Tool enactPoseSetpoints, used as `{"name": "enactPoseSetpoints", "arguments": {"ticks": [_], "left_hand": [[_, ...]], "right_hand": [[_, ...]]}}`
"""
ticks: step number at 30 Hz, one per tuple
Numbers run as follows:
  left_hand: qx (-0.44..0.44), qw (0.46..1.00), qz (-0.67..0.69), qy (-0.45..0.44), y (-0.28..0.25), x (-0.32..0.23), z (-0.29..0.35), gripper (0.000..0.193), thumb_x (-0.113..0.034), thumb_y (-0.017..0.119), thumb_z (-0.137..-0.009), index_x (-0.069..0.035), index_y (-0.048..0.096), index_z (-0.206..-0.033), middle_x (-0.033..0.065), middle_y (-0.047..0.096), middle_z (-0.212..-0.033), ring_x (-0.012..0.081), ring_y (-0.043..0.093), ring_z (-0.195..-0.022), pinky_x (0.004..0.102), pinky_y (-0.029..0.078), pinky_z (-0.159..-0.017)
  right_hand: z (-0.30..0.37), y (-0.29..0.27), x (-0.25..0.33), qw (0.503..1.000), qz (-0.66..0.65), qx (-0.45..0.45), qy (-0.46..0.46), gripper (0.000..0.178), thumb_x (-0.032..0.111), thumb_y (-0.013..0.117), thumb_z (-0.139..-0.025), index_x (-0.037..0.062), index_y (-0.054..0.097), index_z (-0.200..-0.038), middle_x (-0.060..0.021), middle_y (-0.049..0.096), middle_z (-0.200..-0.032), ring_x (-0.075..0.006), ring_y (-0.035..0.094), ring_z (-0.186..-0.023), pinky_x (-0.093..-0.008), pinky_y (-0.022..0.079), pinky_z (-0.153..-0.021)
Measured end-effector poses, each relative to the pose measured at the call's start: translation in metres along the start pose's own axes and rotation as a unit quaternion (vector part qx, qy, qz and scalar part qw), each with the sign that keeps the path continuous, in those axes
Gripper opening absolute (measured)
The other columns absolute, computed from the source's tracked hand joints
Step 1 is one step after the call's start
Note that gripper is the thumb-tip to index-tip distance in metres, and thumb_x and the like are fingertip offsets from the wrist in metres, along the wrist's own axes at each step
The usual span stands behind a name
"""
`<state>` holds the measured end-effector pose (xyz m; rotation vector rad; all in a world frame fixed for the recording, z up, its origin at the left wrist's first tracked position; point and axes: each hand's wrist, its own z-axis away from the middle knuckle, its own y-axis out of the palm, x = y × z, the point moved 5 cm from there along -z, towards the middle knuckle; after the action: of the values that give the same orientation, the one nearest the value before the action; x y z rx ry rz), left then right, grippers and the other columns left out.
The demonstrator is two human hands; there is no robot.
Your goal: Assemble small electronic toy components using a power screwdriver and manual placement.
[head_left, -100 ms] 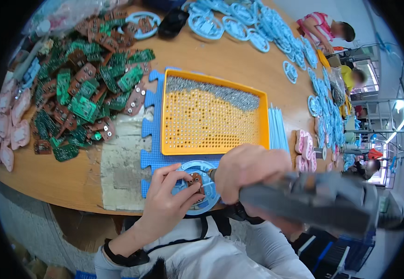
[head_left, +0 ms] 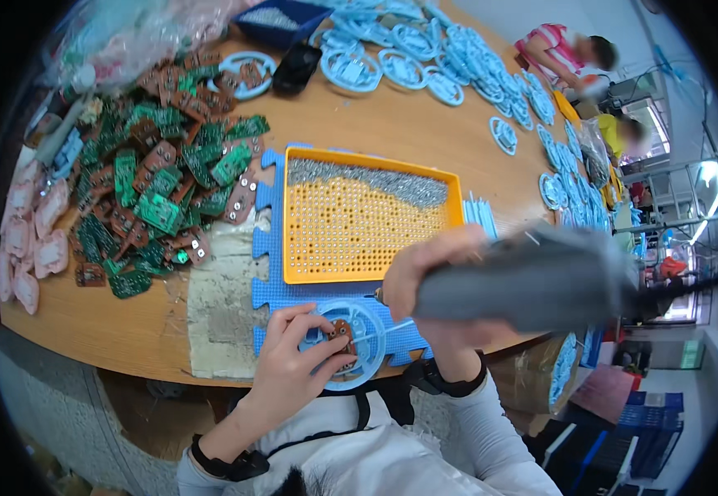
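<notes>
My left hand is closed, its fingertips pressing a small brown circuit board into a round light-blue plastic piece at the table's near edge. Across that piece lies a thin light-blue stick, sticking out to the right. My right hand is wrapped round a dark power screwdriver, blurred by motion. Its tip hangs between the round piece and the yellow tray, touching neither as far as I can tell. The tray holds loose screws and rows of upright ones.
Green and brown circuit boards are heaped at the left, beside pink plastic parts. Blue round pieces spread along the far and right sides. More sticks lie right of the tray. Two people work at the upper right.
My right hand has lifted the screwdriver away from the round piece toward the tray, bringing it more level. My left hand stays on the board. The whole view has shifted slightly.
</notes>
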<state>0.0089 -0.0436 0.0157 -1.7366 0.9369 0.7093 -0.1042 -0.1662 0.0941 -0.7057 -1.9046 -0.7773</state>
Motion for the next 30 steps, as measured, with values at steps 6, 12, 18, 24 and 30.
{"name": "enactPoseSetpoints", "arguments": {"ticks": [6,12,18,24,30], "left_hand": [[0.011,1.0,0.003,0.007,0.001,-0.01,0.001,0.027,-0.014,0.083,-0.063,-0.012,0.074,-0.088,0.0057,0.059,-0.1,0.0331,0.049,-0.108,0.0443,0.041,-0.094],[0.004,0.999,-0.041,0.029,-0.002,-0.019,0.0,0.027,-0.015,0.082,-0.065,-0.01,0.073,-0.09,0.0113,0.057,-0.108,0.0351,0.049,-0.109,0.0446,0.042,-0.092],[0.003,0.998,-0.059,0.029,0.0,-0.023,0.002,0.023,-0.014,0.081,-0.066,-0.01,0.074,-0.088,0.0115,0.057,-0.108,0.034,0.052,-0.106,0.044,0.044,-0.09],[-0.015,0.999,-0.041,0.013,0.001,-0.027,0.001,0.02,-0.012,0.078,-0.071,-0.009,0.073,-0.091,0.0153,0.059,-0.11,0.0372,0.053,-0.11,0.0456,0.043,-0.094],[-0.018,0.999,-0.04,0.019,0.001,-0.026,0.002,0.021,-0.011,0.078,-0.071,-0.008,0.073,-0.091,0.0166,0.059,-0.11,0.0369,0.053,-0.109,0.0455,0.043,-0.092]], "right_hand": [[0.014,-0.041,-0.008,0.985,0.061,0.109,0.118,0.066,0.028,0.079,-0.078,0.0008,0.044,-0.127,-0.0108,0.063,-0.102,-0.0185,0.062,-0.091,-0.0313,0.049,-0.08],[-0.044,-0.116,0.033,0.901,0.346,0.181,0.188,0.069,0.03,0.072,-0.084,0.0032,0.04,-0.14,-0.0105,0.054,-0.13,-0.0221,0.048,-0.124,-0.039,0.038,-0.105],[-0.176,-0.269,-0.06,0.765,0.643,0.022,0.023,0.056,0.04,0.067,-0.086,0.0032,0.054,-0.126,-0.0291,0.056,-0.117,-0.0416,0.057,-0.105,-0.0459,0.048,-0.089],[-0.215,-0.319,-0.117,0.668,0.73,-0.134,0.052,0.044,0.05,0.056,-0.09,0.0192,0.059,-0.122,-0.03,0.053,-0.117,-0.0496,0.053,-0.104,-0.0533,0.046,-0.088],[-0.202,-0.315,-0.116,0.67,0.73,-0.098,0.094,0.038,0.046,0.059,-0.088,0.0114,0.061,-0.103,-0.0226,0.059,-0.108,-0.0427,0.057,-0.103,-0.0545,0.046,-0.084]]}}
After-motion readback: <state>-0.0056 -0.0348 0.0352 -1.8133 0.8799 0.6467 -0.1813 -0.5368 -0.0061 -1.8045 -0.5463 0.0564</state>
